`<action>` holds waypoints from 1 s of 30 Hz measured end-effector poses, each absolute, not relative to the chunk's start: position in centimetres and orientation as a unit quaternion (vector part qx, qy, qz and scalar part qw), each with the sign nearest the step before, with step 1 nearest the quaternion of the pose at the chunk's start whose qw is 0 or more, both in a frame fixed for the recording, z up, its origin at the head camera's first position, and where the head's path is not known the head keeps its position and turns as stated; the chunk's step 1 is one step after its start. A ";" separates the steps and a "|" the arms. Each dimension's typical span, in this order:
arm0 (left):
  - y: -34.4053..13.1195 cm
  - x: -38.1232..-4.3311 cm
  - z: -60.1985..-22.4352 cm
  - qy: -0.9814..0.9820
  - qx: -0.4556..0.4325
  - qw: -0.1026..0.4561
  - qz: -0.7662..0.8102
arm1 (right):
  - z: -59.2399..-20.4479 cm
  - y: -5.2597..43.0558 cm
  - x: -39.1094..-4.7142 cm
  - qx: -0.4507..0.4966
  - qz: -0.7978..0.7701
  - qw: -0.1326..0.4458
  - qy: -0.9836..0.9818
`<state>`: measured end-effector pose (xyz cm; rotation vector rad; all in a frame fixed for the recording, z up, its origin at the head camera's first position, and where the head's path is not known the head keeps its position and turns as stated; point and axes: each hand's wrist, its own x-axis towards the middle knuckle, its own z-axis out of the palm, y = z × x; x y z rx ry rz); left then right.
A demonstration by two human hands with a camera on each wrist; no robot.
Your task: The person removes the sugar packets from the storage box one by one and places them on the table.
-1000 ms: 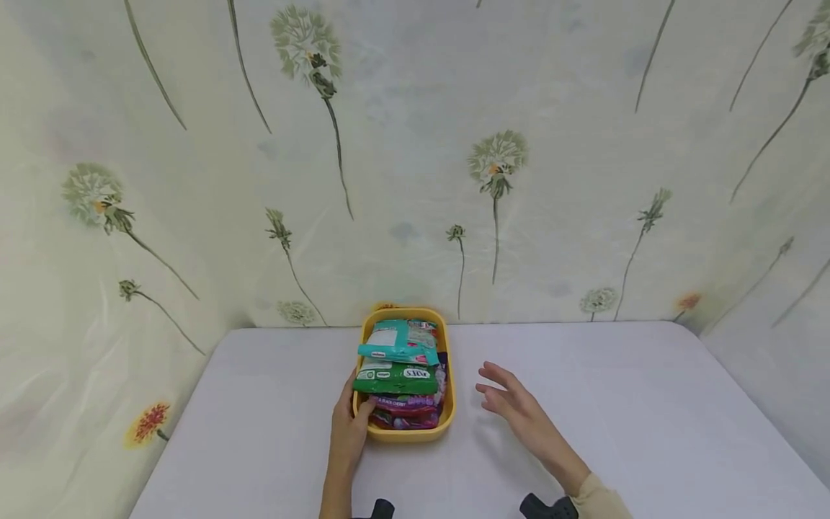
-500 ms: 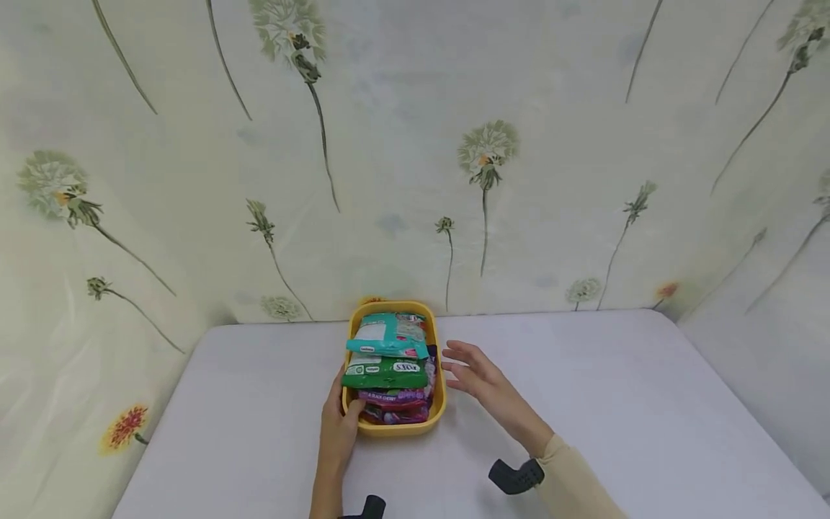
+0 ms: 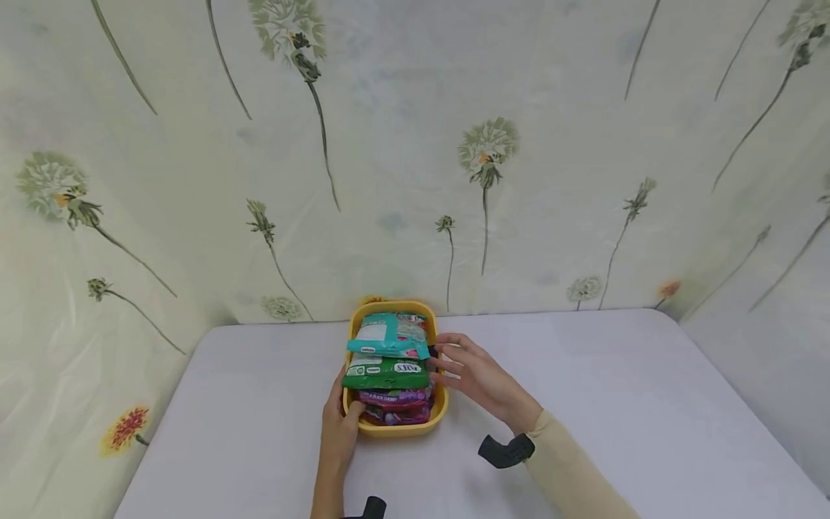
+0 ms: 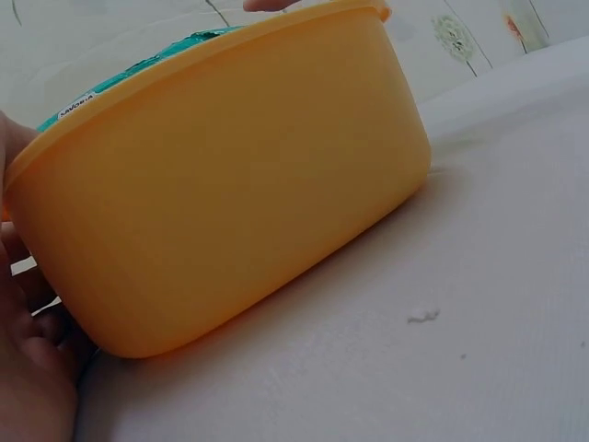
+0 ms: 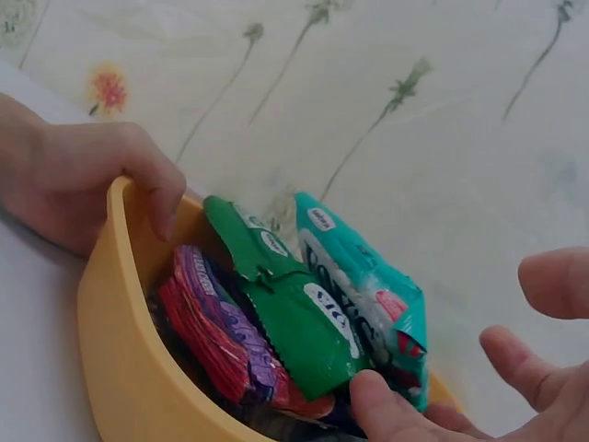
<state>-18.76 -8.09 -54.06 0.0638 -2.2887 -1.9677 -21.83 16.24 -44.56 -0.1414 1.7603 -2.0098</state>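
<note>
A yellow plastic tub (image 3: pixel 402 431) stands on the table with several snack packets in it. My left hand (image 3: pixel 339 432) grips its left rim, thumb inside and fingers outside against the wall. A teal packet (image 3: pixel 391 334) lies at the far end, a green packet (image 3: pixel 379 373) in the middle, and purple packets (image 3: pixel 397 398) at the near end. My right hand (image 3: pixel 476 376) reaches over the right rim with fingers spread. In the right wrist view one fingertip (image 5: pixel 375 396) is right at the corner of the green packet; nothing is held there.
A white cloth covers the table (image 3: pixel 583 404). Behind it hangs a pale backdrop (image 3: pixel 402 158) printed with dandelions, close beyond the tub's far end. Dark wrist mounts (image 3: pixel 507 451) sit on both forearms.
My right hand has moved left from beside the tub to over its right rim. The left hand keeps its grip. The head view has shifted slightly.
</note>
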 end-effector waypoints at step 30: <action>-8.3 -19.2 -54.2 -0.755 0.039 0.065 -0.651 | -45.4 12.5 -24.1 -0.007 -0.834 0.212 0.509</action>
